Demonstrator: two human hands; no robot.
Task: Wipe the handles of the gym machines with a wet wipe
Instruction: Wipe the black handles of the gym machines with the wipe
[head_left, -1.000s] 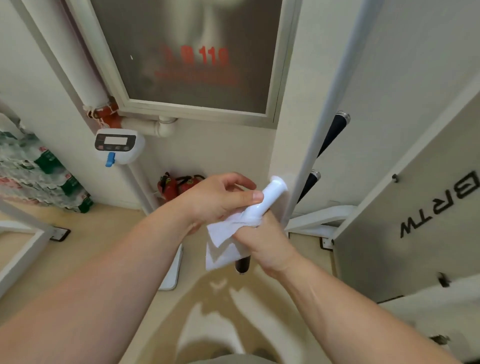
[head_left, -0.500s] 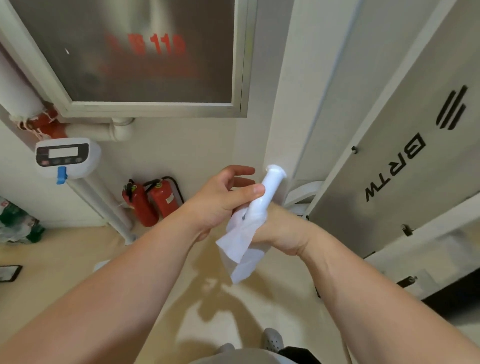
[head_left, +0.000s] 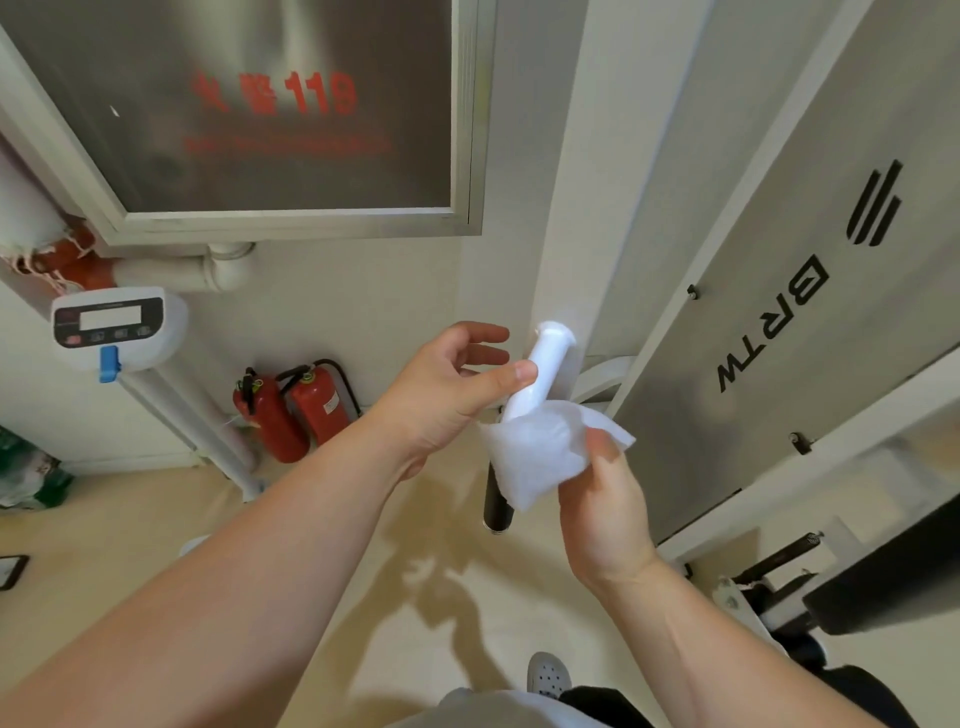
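Wet wipe (head_left: 540, 457) bunched around a white handle (head_left: 540, 369)

The right hand (head_left: 605, 499) gripped the wipe; above-left of it, the left hand (head_left: 447, 395) loosely pinched the handle.

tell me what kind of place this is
Most likely a gym corner. A white machine panel marked BRTW stands at right, a black-gripped machine handle is being wiped with a wet wipe, and a weighing scale display stands nearby.

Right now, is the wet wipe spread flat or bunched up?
Bunched: the white wet wipe is crumpled around the white machine handle, pinched by the right hand.
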